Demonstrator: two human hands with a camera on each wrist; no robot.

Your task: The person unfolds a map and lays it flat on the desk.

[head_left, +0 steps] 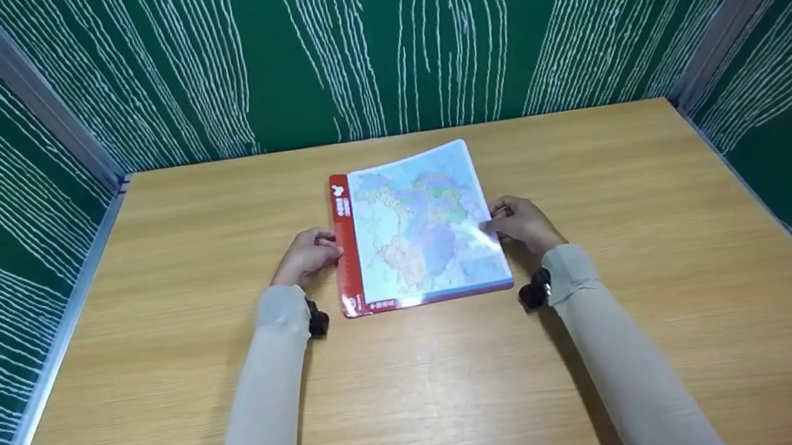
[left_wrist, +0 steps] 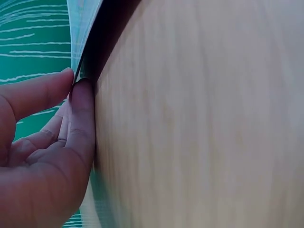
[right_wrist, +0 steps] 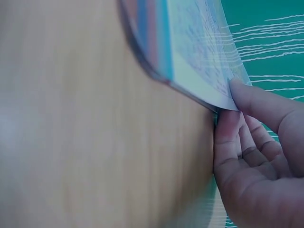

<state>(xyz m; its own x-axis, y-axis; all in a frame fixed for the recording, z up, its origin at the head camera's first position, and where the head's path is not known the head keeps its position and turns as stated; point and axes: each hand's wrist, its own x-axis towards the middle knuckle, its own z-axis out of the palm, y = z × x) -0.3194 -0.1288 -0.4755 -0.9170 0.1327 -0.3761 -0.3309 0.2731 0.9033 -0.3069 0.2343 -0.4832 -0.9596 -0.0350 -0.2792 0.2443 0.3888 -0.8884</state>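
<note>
A glossy map sheet [head_left: 413,235] with a red band down its left side lies near the middle of the table, its right part bowed up a little. My left hand [head_left: 309,254] pinches the red left edge between thumb and fingers. On the opposite edge, my right hand [head_left: 523,223] pinches the sheet, thumb on top and fingers beneath. The left wrist view has the left hand [left_wrist: 52,137] with its fingertips under the lifted edge. In the right wrist view, the right hand [right_wrist: 261,147] grips the curved edge of the map [right_wrist: 199,57].
The wooden table [head_left: 432,392] extends around the sheet on all sides. Green panels with white wavy lines [head_left: 374,44] stand behind it and at both sides, joined by metal corner posts [head_left: 31,78]. A dark wrist device [head_left: 317,319] sits by the left cuff, another [head_left: 535,290] by the right.
</note>
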